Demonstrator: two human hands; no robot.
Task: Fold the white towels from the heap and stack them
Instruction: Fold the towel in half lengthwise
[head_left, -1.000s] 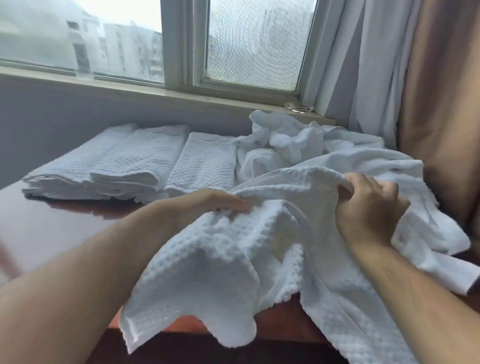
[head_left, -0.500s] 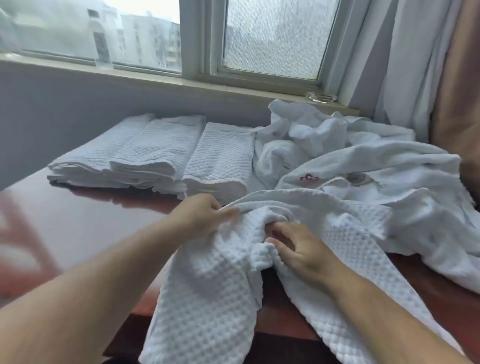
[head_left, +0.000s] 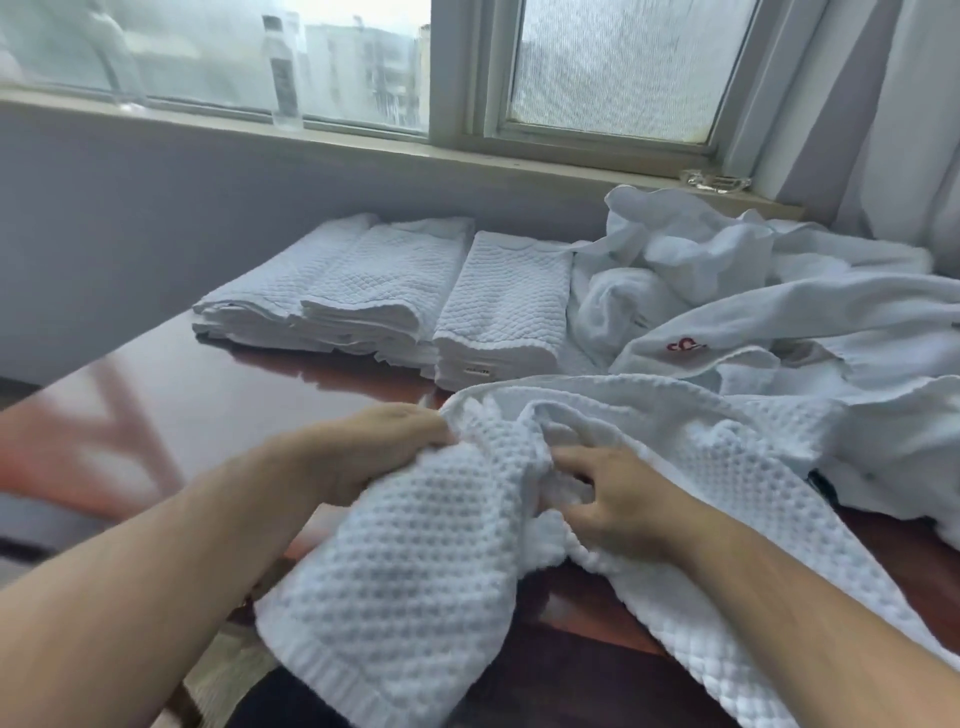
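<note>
While the folded towels (head_left: 379, 291) sit in side-by-side stacks on the tabletop (head_left: 208, 395), beyond and left of the waffle towel (head_left: 431, 561), the left hand (head_left: 374, 452) grips that towel's left edge. The right hand (head_left: 618, 499) pinches its bunched middle. Behind the towel to the right lies the heap (head_left: 753, 291).

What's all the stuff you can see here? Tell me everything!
table: one, reddish-brown, under everything
waffle towel: one, white, crumpled at the near edge
folded towels: three piles, white, side by side, back left
heap: one, white, back right
curtain: one, pale, far right
bottles: two, clear, on the windowsill
glass dish: one, clear, sill beside curtain
left hand: one, grips the waffle towel
right hand: one, pinches the same towel
</note>
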